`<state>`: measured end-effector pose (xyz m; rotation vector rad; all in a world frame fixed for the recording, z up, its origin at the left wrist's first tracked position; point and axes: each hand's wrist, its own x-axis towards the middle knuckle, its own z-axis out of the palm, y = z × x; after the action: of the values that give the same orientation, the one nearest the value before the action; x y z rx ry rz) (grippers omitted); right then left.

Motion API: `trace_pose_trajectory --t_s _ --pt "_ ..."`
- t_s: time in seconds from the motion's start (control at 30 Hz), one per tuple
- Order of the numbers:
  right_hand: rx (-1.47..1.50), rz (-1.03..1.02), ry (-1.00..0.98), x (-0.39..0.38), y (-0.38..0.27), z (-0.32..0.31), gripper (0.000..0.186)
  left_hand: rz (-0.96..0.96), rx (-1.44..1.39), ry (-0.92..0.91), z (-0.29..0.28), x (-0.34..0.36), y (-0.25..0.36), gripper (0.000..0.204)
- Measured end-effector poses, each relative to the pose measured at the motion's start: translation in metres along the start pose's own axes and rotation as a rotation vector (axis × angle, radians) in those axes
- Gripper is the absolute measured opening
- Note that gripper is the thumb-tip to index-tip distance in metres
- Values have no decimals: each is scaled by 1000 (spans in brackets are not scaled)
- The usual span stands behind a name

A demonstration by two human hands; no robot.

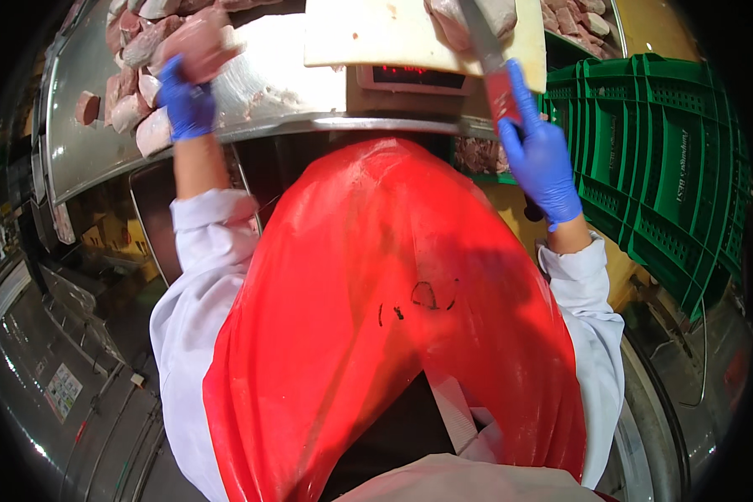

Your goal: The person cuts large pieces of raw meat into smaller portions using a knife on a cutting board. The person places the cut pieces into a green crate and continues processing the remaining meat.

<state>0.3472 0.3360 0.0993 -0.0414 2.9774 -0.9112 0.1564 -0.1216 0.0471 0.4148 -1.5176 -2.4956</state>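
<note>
A: Why is so much of the view filled with red?

B: A red apron is worn over white sleeves, presumably so the clothing is kept clean at the steel table, where the pale meat pieces are heaped within reach at the left.

A: And the green crates?

B: They are stacked at the right, close beside the table.

A: What is held over the cutting board?

B: A red-handled knife is gripped by the right hand, fingers wrapped shut around the handle, blade laid toward meat on the board. A piece of meat is clasped in the left hand, fingers curled closed, raised above the pile.
</note>
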Motion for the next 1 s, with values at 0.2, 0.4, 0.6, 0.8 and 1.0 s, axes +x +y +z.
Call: trace_pose_trajectory --t_s 0.2,0.4,0.6,0.8,1.0 --pt "497 42 297 16 14 -19 76 67 -228 -33 -214 -8 116 46" --pt "569 52 315 20 30 -21 77 305 -255 244 -290 -56 180 34" --pt "636 38 280 22 32 -23 79 543 278 188 -236 -86 264 65" --pt "781 -38 257 37 37 -22 84 679 428 273 -272 -96 321 61" --pt "808 -125 206 52 47 -17 83 668 303 436 -293 -135 297 55"
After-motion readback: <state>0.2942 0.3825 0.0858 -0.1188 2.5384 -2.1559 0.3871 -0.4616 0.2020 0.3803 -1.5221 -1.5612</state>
